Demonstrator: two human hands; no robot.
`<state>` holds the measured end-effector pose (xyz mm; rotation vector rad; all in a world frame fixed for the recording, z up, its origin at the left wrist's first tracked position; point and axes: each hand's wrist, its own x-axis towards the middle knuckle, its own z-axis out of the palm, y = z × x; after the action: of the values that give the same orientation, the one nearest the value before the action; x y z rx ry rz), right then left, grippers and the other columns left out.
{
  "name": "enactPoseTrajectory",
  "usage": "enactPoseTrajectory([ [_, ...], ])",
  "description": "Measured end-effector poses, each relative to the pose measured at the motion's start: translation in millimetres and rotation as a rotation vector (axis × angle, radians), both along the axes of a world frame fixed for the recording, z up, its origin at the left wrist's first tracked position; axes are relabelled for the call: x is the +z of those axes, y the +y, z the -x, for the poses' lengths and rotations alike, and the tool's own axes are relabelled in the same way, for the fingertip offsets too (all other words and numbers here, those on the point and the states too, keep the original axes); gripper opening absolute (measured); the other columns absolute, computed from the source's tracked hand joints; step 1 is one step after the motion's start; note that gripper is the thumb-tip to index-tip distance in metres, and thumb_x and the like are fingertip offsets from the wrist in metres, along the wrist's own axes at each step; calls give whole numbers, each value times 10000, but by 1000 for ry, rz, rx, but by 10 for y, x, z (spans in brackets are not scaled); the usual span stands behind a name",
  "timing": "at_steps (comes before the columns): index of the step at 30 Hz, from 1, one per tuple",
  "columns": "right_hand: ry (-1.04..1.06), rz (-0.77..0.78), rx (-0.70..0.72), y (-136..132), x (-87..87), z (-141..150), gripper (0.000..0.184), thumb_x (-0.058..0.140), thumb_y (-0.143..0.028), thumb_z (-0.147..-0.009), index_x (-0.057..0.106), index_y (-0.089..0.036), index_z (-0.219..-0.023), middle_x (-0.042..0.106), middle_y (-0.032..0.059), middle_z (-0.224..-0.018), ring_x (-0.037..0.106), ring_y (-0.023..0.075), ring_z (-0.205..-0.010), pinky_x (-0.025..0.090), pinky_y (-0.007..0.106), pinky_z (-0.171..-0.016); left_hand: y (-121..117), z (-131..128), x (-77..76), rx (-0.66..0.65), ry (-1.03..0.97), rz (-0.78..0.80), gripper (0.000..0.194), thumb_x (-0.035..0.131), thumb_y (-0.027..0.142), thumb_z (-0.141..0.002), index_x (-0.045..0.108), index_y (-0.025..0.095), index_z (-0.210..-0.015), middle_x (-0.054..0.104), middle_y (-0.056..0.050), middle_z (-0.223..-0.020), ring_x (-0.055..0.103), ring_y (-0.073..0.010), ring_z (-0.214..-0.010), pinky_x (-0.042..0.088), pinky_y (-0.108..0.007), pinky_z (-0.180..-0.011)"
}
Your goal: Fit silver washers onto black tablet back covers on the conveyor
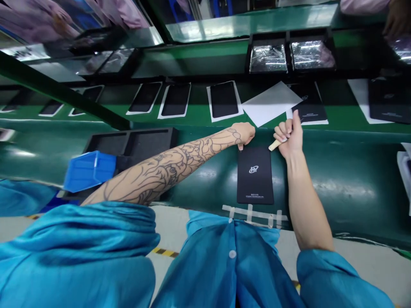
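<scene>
A black rectangular phone back panel [255,175] with a white logo lies flat on the green conveyor belt [334,188]. My left hand [244,133] sits at the panel's top left corner, and a small dark tip shows beneath it. What it holds, if anything, is hidden. My right hand [289,137] is a fist just above the panel's top right corner, gripping a pale stick [274,145] whose end points down and to the left. The stick stays just off the panel.
A further belt carries several black panels [176,100] on white sheets, with a loose white sheet [271,102] near my hands. Behind stand film-covered trays [268,57]. To the left are a blue plastic bin [90,171] and a black foam tray [128,143]. A co-worker's hand [397,17] shows top right.
</scene>
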<state>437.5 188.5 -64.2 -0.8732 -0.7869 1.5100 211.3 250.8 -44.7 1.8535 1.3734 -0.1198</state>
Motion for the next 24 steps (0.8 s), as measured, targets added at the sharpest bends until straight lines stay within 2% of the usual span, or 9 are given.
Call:
enactPoseTrajectory([
  [2, -63, -41, -13, -97, 146, 92, 548, 479, -757, -1071, 614, -286, -825, 167, -39, -580, 293, 142, -460, 290, 236, -378, -1, -1, 4, -60, 69, 74, 362, 893, -113, -525, 698, 183, -601, 641, 16, -630, 737, -258, -928, 574, -301, -865],
  [5, -119, -130, -23, -223, 306, 435, 596, 572, -699, -1041, 432, -261, -662, 207, -33, -581, 314, 139, -496, 345, 261, -434, -33, 12, 53, -54, 99, 128, 358, 950, -38, -540, 665, 176, -574, 613, 16, -585, 727, -250, -766, 598, -359, -803],
  [9, -203, -162, -163, -281, 342, 973, 634, 635, -705, -971, 286, -273, -665, 201, -60, -560, 230, 120, -467, 276, 271, -431, -134, 57, 172, 9, 33, 127, 348, 964, 26, -580, 645, 165, -591, 620, 11, -564, 690, -228, -642, 619, -391, -733],
  [12, -158, -211, -156, -297, 330, 1192, 645, 671, -725, -926, 294, -272, -663, 183, -76, -520, 182, 103, -439, 214, 261, -410, -346, 266, 275, 57, -119, 28, 238, 928, 88, -689, 722, 157, -786, 723, -11, -723, 715, -199, -719, 630, -345, -774],
  [14, -118, -247, -89, -325, 319, 1255, 698, 721, -743, -902, 292, -264, -630, 181, -79, -499, 185, 89, -420, 192, 258, -402, -595, 576, 306, 109, -238, -99, 157, 814, 162, -861, 744, 169, -1002, 791, -44, -986, 742, -173, -891, 624, -306, -893],
  [16, -125, -263, -36, -361, 293, 1287, 750, 757, -762, -884, 285, -261, -585, 197, -76, -485, 206, 83, -407, 187, 261, -397, -945, 1038, 285, 200, -340, -267, 169, 627, 218, -1015, 715, 192, -1157, 763, -64, -1247, 723, -157, -1095, 581, -294, -1042],
  [18, -169, -273, -7, -385, 248, 1310, 777, 769, -763, -885, 282, -263, -544, 220, -72, -473, 235, 84, -402, 194, 266, -398, -1378, 1616, 215, 382, -463, -558, 206, 572, 319, -1060, 713, 202, -1155, 746, -72, -1248, 714, -192, -1141, 584, -314, -1050],
  [21, -202, -287, 21, -370, 171, 1339, 790, 765, -744, -907, 284, -264, -504, 222, -75, -451, 246, 79, -390, 179, 269, -400, -2078, 2511, 65, 601, -238, -803, 267, 594, 436, -1055, 710, 213, -1145, 727, -80, -1192, 702, -256, -1122, 590, -392, -1028],
  [24, -198, -270, 61, -354, 156, 1374, 788, 740, -743, -935, 289, -262, -504, 222, -82, -438, 243, 73, -383, 181, 259, -389, -2714, 3115, -46, 650, 73, -835, 339, 583, 510, -1045, 704, 220, -1172, 728, -112, -1223, 664, -334, -1199, 544, -499, -1084],
])
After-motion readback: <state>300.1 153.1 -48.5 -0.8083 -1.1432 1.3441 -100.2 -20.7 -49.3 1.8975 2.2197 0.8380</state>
